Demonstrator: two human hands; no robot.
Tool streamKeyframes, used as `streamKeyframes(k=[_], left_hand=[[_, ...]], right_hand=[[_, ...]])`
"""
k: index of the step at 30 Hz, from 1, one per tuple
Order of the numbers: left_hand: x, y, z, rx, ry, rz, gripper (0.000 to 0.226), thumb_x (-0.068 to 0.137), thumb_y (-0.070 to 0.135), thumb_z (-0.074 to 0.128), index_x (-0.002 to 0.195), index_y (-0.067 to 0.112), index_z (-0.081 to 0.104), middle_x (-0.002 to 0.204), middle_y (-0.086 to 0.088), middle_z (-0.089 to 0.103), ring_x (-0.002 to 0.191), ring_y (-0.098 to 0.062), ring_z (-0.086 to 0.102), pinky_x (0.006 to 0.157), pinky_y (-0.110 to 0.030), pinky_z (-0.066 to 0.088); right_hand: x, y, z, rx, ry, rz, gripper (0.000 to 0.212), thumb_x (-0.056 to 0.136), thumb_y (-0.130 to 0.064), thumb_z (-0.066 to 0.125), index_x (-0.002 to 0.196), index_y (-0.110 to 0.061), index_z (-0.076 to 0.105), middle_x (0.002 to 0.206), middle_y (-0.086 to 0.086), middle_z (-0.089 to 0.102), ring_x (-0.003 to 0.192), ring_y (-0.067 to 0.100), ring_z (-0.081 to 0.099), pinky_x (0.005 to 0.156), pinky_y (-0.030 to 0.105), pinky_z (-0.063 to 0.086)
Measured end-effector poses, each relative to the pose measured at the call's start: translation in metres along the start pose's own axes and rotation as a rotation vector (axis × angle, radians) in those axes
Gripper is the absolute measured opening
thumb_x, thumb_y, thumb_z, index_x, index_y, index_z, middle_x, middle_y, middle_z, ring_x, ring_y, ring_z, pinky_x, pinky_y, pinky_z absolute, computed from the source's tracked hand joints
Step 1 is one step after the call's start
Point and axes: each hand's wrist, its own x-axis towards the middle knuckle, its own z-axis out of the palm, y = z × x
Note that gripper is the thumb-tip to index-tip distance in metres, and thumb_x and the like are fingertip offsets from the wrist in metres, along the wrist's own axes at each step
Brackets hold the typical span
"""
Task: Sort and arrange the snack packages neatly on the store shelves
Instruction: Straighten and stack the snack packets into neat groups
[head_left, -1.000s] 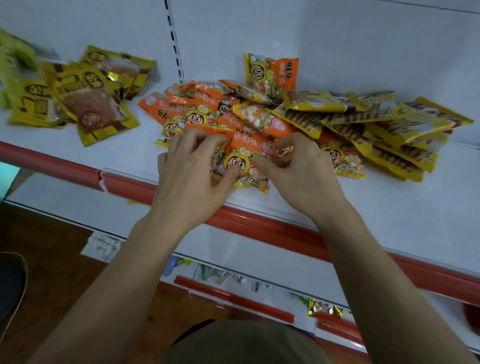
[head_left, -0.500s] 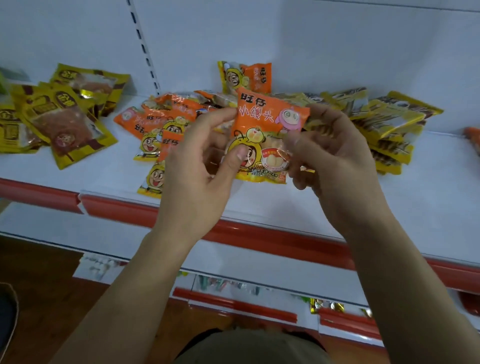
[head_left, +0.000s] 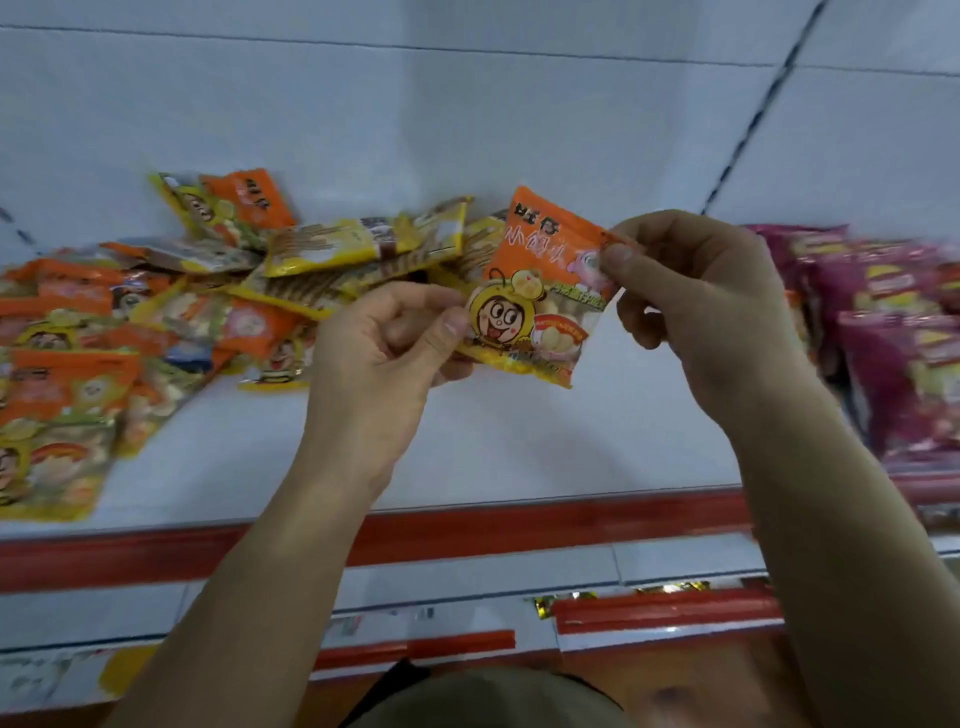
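Holding one orange snack packet (head_left: 540, 291) up above the shelf (head_left: 493, 447), you are pinching its lower left edge with your left hand (head_left: 384, 353) and its upper right corner with your right hand (head_left: 696, 301). Both sets of fingers are closing narrowly on the packet, thumb against forefinger, so it is hanging upright and facing you, clear of the shelf surface and just in front of the loose heap.

Judging from what is lying around, you are only getting started on the sorting. A jumbled pile of orange packets (head_left: 78, 364) is spreading over the left end of the shelf, reaching right up to its red front edge (head_left: 519, 525). Yellow packets (head_left: 332, 249) are lying mixed in and overlapping toward the back wall, with one orange packet (head_left: 234, 202) leaning against that wall. None of these are standing in rows yet. At the right end, pink packets (head_left: 883, 338) are sitting together in what looks like a more orderly block, though that area is blurring too much to be sure.

A bare stretch of shelf is lying beneath your hands, between the heap and the pink block, and that seems the likely spot for starting a row. Nearly the whole heap is waiting to be separated by kind and lined up.
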Motion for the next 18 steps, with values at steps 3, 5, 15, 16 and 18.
streamKeyframes(k=[3, 5, 15, 16, 18], left_hand=[[0.006, -0.004, 0.034, 0.119, 0.019, 0.028, 0.003, 0.095, 0.015, 0.067, 0.093, 0.015, 0.069, 0.076, 0.001, 0.076, 0.067, -0.016, 0.073, 0.063, -0.025, 0.058], [0.007, -0.003, 0.057, 0.132, 0.015, 0.030, 0.005, 0.093, 0.020, 0.068, 0.092, 0.015, 0.070, 0.076, 0.000, 0.076, 0.065, -0.016, 0.073, 0.062, -0.026, 0.058], [-0.001, -0.004, 0.164, -0.153, -0.142, -0.123, 0.055, 0.070, 0.023, 0.079, 0.120, 0.016, 0.059, 0.094, -0.007, 0.079, 0.086, -0.023, 0.076, 0.072, -0.034, 0.061], [-0.001, -0.005, 0.171, -0.130, -0.132, -0.116, 0.053, 0.069, 0.020, 0.080, 0.118, 0.019, 0.059, 0.094, -0.007, 0.079, 0.086, -0.022, 0.076, 0.071, -0.034, 0.061], [-0.002, -0.009, 0.178, -0.048, -0.123, -0.107, 0.050, 0.067, 0.020, 0.080, 0.113, 0.021, 0.060, 0.089, -0.006, 0.079, 0.083, -0.023, 0.077, 0.068, -0.035, 0.062]], right_hand=[[0.006, 0.002, -0.037, -0.121, 0.020, -0.012, 0.011, 0.097, -0.016, 0.065, 0.088, -0.011, 0.070, 0.068, -0.002, 0.068, 0.048, 0.016, 0.055, 0.045, 0.026, 0.041], [0.011, 0.004, -0.058, -0.179, 0.048, -0.038, 0.016, 0.098, -0.020, 0.065, 0.086, -0.012, 0.070, 0.061, -0.005, 0.067, 0.047, 0.014, 0.055, 0.044, 0.026, 0.042], [0.019, 0.017, -0.133, -0.007, 0.132, -0.015, 0.015, 0.098, -0.017, 0.066, 0.086, -0.008, 0.068, 0.068, 0.004, 0.073, 0.056, 0.017, 0.069, 0.052, 0.025, 0.055], [0.021, 0.021, -0.140, -0.017, 0.131, -0.022, 0.016, 0.098, -0.017, 0.066, 0.085, -0.009, 0.068, 0.068, 0.004, 0.073, 0.055, 0.018, 0.069, 0.052, 0.027, 0.054], [0.024, 0.030, -0.154, -0.085, 0.137, -0.054, 0.016, 0.096, -0.018, 0.069, 0.081, -0.013, 0.071, 0.065, 0.002, 0.072, 0.052, 0.015, 0.065, 0.051, 0.028, 0.051]])
